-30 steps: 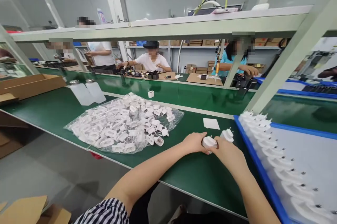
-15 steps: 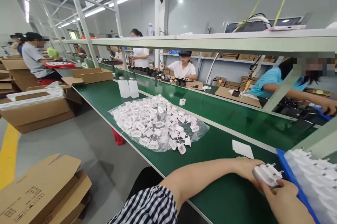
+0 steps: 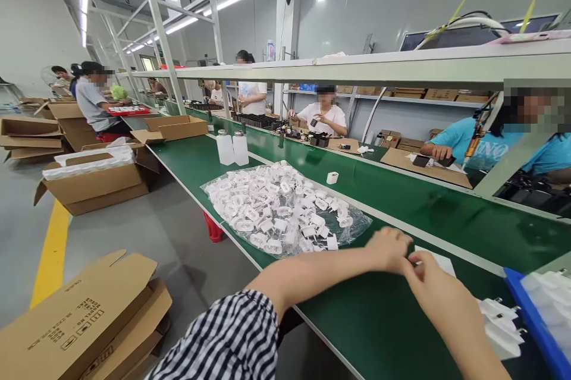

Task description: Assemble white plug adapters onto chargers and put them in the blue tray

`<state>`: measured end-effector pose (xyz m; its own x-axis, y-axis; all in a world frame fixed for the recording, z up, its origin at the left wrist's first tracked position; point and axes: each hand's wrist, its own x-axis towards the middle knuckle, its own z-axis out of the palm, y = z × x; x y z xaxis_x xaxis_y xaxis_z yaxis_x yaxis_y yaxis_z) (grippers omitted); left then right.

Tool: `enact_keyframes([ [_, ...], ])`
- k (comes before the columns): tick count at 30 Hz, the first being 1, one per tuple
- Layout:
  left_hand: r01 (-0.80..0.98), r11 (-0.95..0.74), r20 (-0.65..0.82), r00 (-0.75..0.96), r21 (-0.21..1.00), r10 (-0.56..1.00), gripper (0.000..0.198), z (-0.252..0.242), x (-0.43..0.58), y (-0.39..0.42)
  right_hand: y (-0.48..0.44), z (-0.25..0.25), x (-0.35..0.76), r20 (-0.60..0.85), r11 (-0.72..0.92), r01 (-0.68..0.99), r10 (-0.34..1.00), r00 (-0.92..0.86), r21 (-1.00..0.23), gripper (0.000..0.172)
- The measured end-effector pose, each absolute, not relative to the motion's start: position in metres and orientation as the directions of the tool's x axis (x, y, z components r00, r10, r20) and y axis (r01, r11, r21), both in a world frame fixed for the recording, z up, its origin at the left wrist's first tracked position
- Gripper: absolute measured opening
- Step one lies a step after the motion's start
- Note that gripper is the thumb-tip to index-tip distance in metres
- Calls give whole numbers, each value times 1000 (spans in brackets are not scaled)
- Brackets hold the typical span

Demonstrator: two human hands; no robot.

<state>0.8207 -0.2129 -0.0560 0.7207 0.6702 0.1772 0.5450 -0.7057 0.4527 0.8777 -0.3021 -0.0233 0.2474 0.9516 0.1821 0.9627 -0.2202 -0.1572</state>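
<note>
My left hand (image 3: 389, 249) reaches across the green bench, fingers curled in at the edge of a white sheet (image 3: 441, 262). My right hand (image 3: 439, 291) meets it there, thumb and index finger pinched together. Whatever lies between the fingertips is too small or hidden to make out. White two-pin plug adapters (image 3: 500, 327) stand in a group on the bench beside my right wrist, partly behind it. A heap of loose white plug housings (image 3: 272, 207) lies on clear plastic film, left of my left hand.
A blue tray (image 3: 533, 320) with more white plugs stands at the right edge. One white housing (image 3: 332, 178) and two white bottles (image 3: 232, 147) are farther back. Cardboard boxes (image 3: 102, 184) sit on the floor to the left. Co-workers (image 3: 325, 113) sit across the bench.
The plug adapters that were in my hands now stand on the bench near the blue tray. Both hands have moved left to the white sheet. The view has shifted right.
</note>
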Motion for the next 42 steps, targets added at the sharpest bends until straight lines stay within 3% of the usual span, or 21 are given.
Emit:
enact_keyframes([
  [3,751,-577,267,513,321,816,55,-49,792,-169,-271,-46,883,2,-151,981,988,152,-120,21],
  [5,856,-397,256,324,331,911,53,-44,777,-140,-257,-62,886,-42,-124,983,992,120,-132,26],
  [8,911,-197,217,123,362,968,56,-37,768,-101,-250,-78,890,-16,-133,979,991,132,-156,29],
  [12,908,-123,190,49,399,980,61,-35,778,-56,-250,-86,894,100,-163,980,980,175,-112,28],
  [15,894,-147,168,82,423,982,62,-41,793,-30,-247,-92,897,178,-151,983,970,167,-101,27],
  [21,886,-246,97,226,393,969,28,-53,810,-18,-243,-101,901,213,-157,980,960,180,-119,27],
  [25,878,-320,66,318,356,946,27,-40,809,-45,-246,-94,898,213,-159,974,958,191,-161,28],
  [27,861,-368,56,373,351,926,33,-33,809,-68,-247,-91,900,205,-163,953,954,218,-256,29],
  [29,830,-429,44,444,357,895,38,-29,808,-97,-249,-89,905,206,-161,882,939,276,-443,30],
  [32,768,-514,16,551,382,835,42,-30,802,-148,-251,-89,913,197,-148,652,883,425,-743,31],
  [34,727,-575,-11,623,375,782,42,-35,793,-181,-253,-89,917,168,-147,533,851,498,-833,31],
  [38,657,-690,-92,741,304,665,42,-41,765,-224,-256,-88,915,156,-149,572,880,449,-806,29],
  [42,668,-673,-13,713,317,701,48,-34,731,-236,-258,-87,912,168,-133,634,905,391,-762,28],
])
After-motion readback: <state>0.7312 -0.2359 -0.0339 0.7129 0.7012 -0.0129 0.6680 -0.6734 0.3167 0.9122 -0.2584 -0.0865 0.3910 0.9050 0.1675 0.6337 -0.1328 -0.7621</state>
